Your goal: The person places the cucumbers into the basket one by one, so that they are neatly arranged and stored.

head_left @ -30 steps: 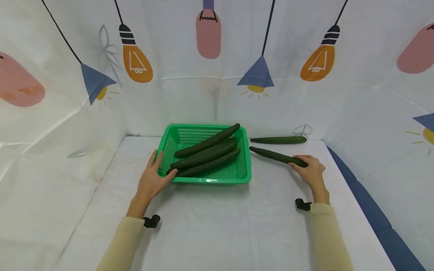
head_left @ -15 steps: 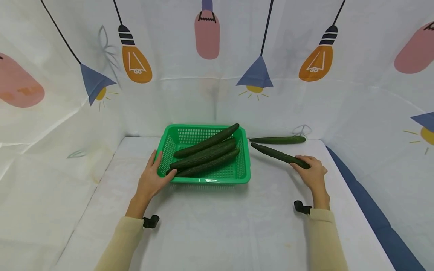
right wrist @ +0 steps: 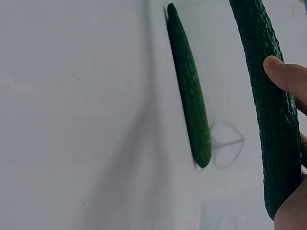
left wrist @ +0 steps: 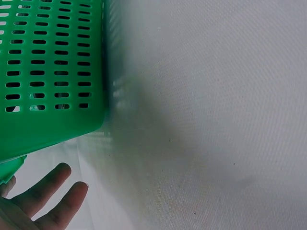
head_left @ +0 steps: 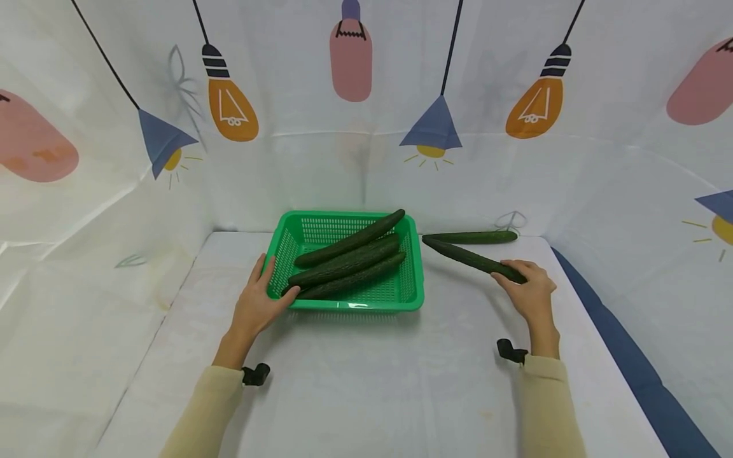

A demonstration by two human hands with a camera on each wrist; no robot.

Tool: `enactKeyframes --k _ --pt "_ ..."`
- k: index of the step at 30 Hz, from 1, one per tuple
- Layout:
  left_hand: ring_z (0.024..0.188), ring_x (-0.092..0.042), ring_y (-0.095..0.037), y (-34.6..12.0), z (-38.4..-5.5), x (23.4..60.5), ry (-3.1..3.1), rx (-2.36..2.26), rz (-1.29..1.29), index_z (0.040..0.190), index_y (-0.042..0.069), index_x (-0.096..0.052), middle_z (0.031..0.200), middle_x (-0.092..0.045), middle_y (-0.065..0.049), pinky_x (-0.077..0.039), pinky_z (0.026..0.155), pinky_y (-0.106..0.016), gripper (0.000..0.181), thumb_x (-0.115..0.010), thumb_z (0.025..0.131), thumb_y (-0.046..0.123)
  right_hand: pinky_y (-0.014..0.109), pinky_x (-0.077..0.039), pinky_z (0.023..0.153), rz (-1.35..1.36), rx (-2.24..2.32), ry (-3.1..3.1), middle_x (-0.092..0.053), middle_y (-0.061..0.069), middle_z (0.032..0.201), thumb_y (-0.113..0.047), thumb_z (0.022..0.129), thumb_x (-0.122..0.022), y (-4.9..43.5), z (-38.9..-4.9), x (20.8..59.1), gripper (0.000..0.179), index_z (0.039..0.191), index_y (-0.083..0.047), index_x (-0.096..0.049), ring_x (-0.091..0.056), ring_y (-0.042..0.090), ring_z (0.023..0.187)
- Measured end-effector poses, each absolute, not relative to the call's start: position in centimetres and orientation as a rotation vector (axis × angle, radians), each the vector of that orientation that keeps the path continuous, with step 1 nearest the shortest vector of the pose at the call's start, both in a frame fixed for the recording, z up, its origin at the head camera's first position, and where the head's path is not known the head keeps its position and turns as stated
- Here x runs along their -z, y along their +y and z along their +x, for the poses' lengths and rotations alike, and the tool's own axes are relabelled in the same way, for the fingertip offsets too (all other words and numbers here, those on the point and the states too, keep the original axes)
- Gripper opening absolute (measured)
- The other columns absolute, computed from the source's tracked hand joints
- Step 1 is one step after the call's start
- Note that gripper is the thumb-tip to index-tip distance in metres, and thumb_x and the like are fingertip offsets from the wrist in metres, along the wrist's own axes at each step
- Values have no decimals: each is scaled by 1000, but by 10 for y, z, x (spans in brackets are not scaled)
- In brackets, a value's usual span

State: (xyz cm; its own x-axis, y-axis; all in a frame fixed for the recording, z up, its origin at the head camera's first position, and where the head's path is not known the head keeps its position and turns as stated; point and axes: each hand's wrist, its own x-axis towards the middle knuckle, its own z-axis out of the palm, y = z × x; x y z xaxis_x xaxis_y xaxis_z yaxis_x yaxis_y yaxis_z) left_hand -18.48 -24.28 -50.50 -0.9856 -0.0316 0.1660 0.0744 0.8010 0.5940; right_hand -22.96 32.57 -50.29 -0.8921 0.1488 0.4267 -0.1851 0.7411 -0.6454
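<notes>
A green plastic basket [head_left: 413, 305] holds 3 dark green cucumbers [head_left: 343, 261] lying aslant. At its left front corner my left hand [head_left: 256, 308] grips the rim, the thumb over the edge by the nearest cucumber's end and the fingers along the outside. In the left wrist view two fingertips [left wrist: 72, 196] stand out past the basket wall [left wrist: 57, 122]. My right hand [head_left: 529, 292] holds another cucumber [head_left: 466, 257] by its right end, raised off the table, tip towards the basket. Behind it one more cucumber [right wrist: 189, 91] lies on the table.
The white table [head_left: 372, 381] reaches back to a white curtain [head_left: 321, 172] printed with lamps and bulbs. Along the table's right side runs a blue strip [head_left: 618, 331]. A black wrist camera [head_left: 256, 374] sits at each sleeve cuff.
My right hand has lifted its cucumber a little, and the left tip has risen to overlap the end of the cucumber behind. The left hand and basket stay in place.
</notes>
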Motion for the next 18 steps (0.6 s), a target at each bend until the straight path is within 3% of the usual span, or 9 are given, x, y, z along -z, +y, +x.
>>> enactKeyframes --k 18 --pt "148 -35 -51 -243 -185 504 -2831 934 -37 167 19 -16 174 -10 -10 -42 104 -73 98 -61 93 66 67 -23 93 176 -933 -2419 -67 27 120 -8 79 -88 323 -234 484 38 115 -1 -77 -54 51 115"
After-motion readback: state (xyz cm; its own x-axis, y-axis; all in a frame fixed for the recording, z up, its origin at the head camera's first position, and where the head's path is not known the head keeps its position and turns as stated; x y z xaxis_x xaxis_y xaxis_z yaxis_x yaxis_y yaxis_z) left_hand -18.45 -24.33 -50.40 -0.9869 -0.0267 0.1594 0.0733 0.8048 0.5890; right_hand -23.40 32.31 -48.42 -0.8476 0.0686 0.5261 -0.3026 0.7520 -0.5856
